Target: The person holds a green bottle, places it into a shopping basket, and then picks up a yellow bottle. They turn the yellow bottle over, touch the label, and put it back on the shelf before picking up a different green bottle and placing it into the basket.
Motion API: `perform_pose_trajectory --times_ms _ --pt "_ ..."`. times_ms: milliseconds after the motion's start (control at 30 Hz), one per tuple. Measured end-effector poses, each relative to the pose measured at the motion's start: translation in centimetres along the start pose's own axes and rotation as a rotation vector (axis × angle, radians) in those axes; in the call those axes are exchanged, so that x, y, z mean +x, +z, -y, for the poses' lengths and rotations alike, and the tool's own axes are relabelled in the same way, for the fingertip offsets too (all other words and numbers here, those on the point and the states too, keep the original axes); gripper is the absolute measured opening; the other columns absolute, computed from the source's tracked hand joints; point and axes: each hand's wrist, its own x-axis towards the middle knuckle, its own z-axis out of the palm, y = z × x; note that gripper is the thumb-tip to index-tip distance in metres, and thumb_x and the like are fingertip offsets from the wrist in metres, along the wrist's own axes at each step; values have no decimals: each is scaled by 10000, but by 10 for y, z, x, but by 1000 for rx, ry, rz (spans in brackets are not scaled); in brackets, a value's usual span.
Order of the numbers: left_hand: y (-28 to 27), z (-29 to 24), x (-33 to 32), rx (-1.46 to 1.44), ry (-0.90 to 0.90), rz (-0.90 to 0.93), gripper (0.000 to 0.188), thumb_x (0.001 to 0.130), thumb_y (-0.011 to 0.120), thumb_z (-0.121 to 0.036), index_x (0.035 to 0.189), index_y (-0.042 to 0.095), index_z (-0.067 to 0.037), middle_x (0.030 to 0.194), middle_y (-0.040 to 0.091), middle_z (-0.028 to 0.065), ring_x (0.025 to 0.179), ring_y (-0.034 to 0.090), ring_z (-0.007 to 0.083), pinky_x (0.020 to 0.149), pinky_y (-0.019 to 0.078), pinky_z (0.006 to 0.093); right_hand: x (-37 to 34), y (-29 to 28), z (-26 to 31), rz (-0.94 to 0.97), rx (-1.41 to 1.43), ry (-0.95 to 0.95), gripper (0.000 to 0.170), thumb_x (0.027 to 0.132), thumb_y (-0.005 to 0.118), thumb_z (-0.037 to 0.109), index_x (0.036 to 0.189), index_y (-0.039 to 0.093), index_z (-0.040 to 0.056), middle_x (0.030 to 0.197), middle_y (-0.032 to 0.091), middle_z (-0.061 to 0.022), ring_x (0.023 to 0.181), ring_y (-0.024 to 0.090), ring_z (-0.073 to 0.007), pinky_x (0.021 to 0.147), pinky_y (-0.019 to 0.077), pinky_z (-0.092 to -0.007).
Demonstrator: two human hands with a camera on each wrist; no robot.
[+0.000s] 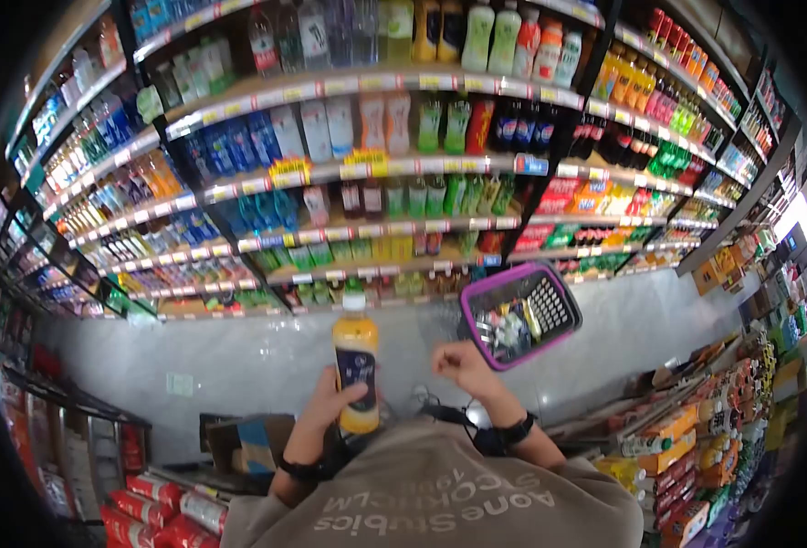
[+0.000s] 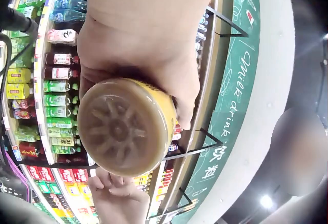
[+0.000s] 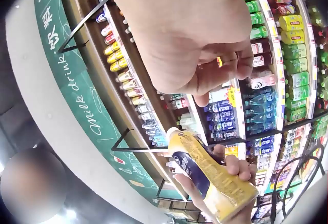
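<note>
My left hand [image 1: 338,398] grips a bottle of yellow-orange drink [image 1: 357,340] with a dark blue label and a pale cap. In the head view the bottle stands upright in front of my body, thumb across its label. The left wrist view looks at the round ribbed base of the bottle [image 2: 119,126]. To the right of it my right hand [image 1: 469,368] is raised, its fingers loosely bent and nothing held. Seen from the right wrist, the fingers of the right hand [image 3: 205,62] curl loosely, with the bottle [image 3: 207,175] below them in the left hand.
A black shopping basket [image 1: 557,306] with a purple rim stands on the floor ahead to the right, several packages inside. Long shelves [image 1: 376,80] of bottled drinks run across the front. Red packs [image 1: 162,511] lie behind at the left; stacked goods [image 1: 686,457] line the right.
</note>
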Motion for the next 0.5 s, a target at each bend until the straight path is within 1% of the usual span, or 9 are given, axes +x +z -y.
perform_pose_trajectory --times_ms 33,100,200,300,333,433,467,500 --pt "2 0 3 27 28 37 503 920 749 -183 1324 576 60 968 743 165 869 740 222 812 597 362 1 -1 -2 -2 14 4 60 783 635 -54 799 630 4 738 556 -13 737 496 -86 671 432 -274" --pt "9 7 8 -8 40 92 509 926 747 -206 1316 567 66 964 744 171 866 740 227 804 592 354 3 -5 2 14 41 -28 73 775 632 -73 792 640 -2 745 572 -21 729 508 -90 671 427 -271" --pt "29 7 13 -66 -8 102 519 927 748 -232 1306 561 70 959 742 172 868 739 231 806 586 348 -5 -7 9 0 98 -60 105 760 620 -105 790 654 -10 760 590 -30 722 524 -96 666 414 -265" --pt "46 15 23 16 -40 46 627 908 758 -366 1290 528 74 930 710 180 847 731 264 767 594 372 -19 -16 6 -42 197 -43 168 741 575 -150 790 654 -10 776 590 -25 736 534 -98 662 399 -257" --pt "47 18 27 3 -65 64 655 893 770 -379 1292 517 75 940 699 180 853 731 271 764 598 372 -23 -21 2 -56 239 -26 177 740 565 -153 791 654 -9 777 589 -24 740 534 -99 662 398 -257" --pt "55 26 34 -12 -95 61 673 879 784 -380 1295 511 73 947 690 173 863 731 273 772 604 379 -27 -31 -12 -91 304 -8 186 737 543 -160 778 641 -7 782 587 -16 740 525 -95 662 391 -252" --pt "59 29 34 -91 -79 52 525 928 748 -232 1309 554 72 955 737 171 882 738 234 818 586 349 -27 -33 -12 -104 318 -1 184 736 543 -161 773 637 -7 782 586 -16 737 522 -93 660 387 -251" --pt "60 31 34 -77 -84 62 528 928 747 -230 1315 552 72 956 737 171 884 738 235 818 586 351 -27 -36 -13 -114 326 5 182 736 542 -161 769 634 -7 782 586 -16 735 519 -92 658 383 -249"
